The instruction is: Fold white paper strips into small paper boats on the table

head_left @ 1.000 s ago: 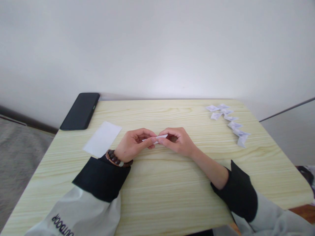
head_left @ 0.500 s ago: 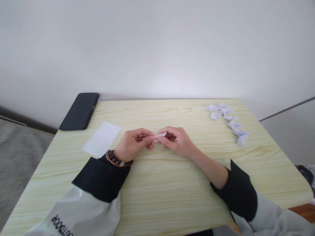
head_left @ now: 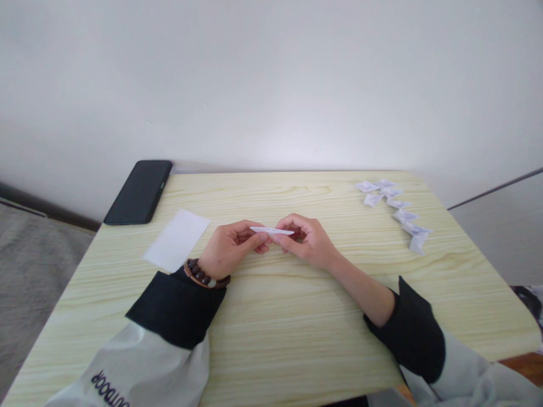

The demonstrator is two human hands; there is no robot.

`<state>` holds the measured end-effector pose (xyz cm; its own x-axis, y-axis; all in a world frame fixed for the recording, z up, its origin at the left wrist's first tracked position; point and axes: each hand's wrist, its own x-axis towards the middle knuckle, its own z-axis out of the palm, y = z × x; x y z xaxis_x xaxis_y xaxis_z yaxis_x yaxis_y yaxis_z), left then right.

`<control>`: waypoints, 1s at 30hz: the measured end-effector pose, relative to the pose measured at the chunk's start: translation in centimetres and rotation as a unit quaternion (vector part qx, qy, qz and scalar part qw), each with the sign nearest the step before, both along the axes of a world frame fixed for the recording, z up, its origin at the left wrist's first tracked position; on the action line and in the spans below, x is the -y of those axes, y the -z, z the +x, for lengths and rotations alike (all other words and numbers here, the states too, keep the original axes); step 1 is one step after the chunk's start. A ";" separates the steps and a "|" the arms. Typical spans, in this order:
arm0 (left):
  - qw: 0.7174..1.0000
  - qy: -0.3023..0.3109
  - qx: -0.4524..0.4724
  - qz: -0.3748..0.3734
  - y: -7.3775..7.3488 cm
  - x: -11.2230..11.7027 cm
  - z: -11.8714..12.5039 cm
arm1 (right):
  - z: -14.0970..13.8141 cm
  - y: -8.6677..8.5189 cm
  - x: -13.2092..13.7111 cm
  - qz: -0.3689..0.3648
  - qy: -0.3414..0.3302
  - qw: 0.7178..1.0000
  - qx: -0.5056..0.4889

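Observation:
A small folded paper boat [head_left: 272, 230], white and seen nearly edge-on, is pinched between both hands above the middle of the table. My left hand [head_left: 233, 243] grips its left part, thumb in front and fingers behind. On the other side my right hand [head_left: 307, 242] pinches it with thumb and forefinger, and the two thumbs almost meet. Fingers cover part of the boat's lower side. Left of my left hand lies a white sheet of paper [head_left: 177, 240], flat on the table.
Several folded white paper boats [head_left: 405, 216] lie in a loose curved row at the right. A black phone-like device [head_left: 139, 192] rests at the far left corner of the wood-patterned table [head_left: 297, 339]. Behind the table's far edge rises a white wall [head_left: 271, 85].
The folded paper has turned between my fingers and now lies level, with more of its length showing. My right hand's fingers have risen slightly; the left hand is nearly still.

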<state>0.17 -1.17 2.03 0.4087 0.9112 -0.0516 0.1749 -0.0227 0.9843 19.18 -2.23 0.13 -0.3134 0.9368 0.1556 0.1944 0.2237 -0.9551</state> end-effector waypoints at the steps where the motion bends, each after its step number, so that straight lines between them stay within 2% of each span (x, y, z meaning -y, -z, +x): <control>1: 1.000 0.003 -0.004 0.004 0.1 0.0 0.0 | 0.0 0.0 0.0 0.011 -0.003 1.000 0.019; 11: 1.000 -0.005 0.006 0.017 0.5 0.0 0.1 | 0.0 -0.2 0.1 0.043 -0.013 0.998 0.045; 23: 0.999 -0.019 -0.022 0.016 0.9 0.1 -0.2 | 0.0 -0.2 0.3 -0.018 -0.020 0.999 0.016; 30: 0.999 -0.038 -0.010 0.010 0.1 0.1 -0.1 | -0.1 -0.4 0.3 -0.038 -0.008 0.999 -0.037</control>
<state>0.09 -1.23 1.88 0.3380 0.9403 -0.0405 0.1971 -0.0286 0.9800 19.09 -2.49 0.49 -0.3191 0.9416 0.1076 0.1206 0.1529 -0.9809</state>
